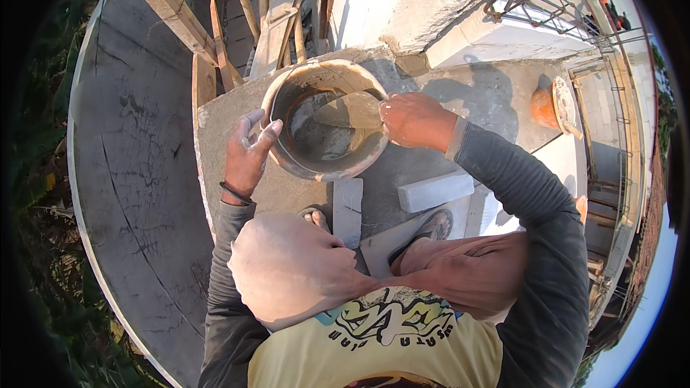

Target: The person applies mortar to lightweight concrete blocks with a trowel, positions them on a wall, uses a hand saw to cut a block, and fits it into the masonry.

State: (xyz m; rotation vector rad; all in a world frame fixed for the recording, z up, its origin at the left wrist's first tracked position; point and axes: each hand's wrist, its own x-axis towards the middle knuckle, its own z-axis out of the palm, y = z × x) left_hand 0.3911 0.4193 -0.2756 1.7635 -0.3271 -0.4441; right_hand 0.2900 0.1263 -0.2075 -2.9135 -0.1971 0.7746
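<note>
A round mortar-crusted bucket (338, 173) stands in front of me, with grey mortar low inside it. My right hand (418, 119) is closed at the bucket's right rim, gripping a trowel whose flat, mortar-coated blade (350, 110) reaches over the inside of the bucket. The trowel's handle is hidden in my fist. At the left rim, my left hand (248, 149) has its thumb and fingers apart and holds nothing. Its fingertips are whitened with dust, and whether they touch the rim I cannot tell.
Near my sandalled feet lie a grey block (348, 213) and a white block (435, 191). An orange bucket (545, 107) sits at the right by the ledge. Wooden poles (180, 18) rise at upper left; steel rebar (535, 3) juts out at upper right. A curved grey wall (136, 158) drops away left.
</note>
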